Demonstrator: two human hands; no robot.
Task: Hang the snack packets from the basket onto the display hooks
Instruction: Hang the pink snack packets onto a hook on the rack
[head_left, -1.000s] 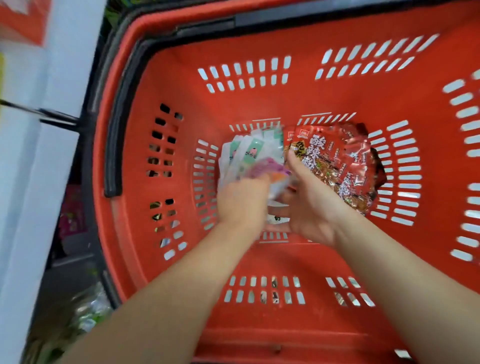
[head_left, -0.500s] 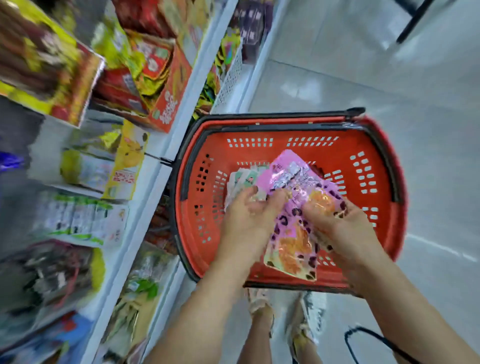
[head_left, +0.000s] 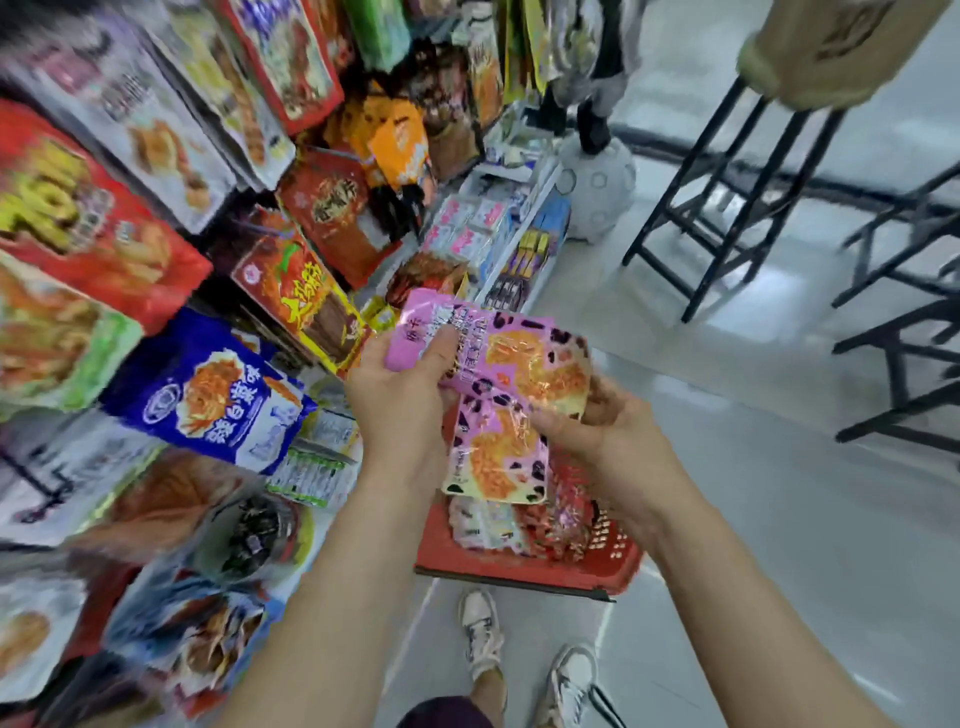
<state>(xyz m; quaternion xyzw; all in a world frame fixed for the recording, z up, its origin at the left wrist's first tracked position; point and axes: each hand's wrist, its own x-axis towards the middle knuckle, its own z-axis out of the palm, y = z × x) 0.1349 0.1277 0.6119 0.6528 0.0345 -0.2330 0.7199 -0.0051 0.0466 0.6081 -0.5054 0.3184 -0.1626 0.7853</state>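
I hold pink leopard-print snack packets in front of me. My left hand pinches the top of the upper pink packet, thumb on its face. My right hand grips the packets from the right, its thumb on the lower pink packet. Below them the red basket stands on the floor with more packets inside, mostly hidden by my hands. Hanging snack packets on the display fill the left side; the hooks themselves are hidden by packets and blur.
A white shelf with small boxes runs along the display's foot. Black stool legs stand at the upper right on the grey floor. My feet in white shoes are just behind the basket.
I lifted the pink packets out of the basket and raised them. My view swung up from the basket to the display at the left.
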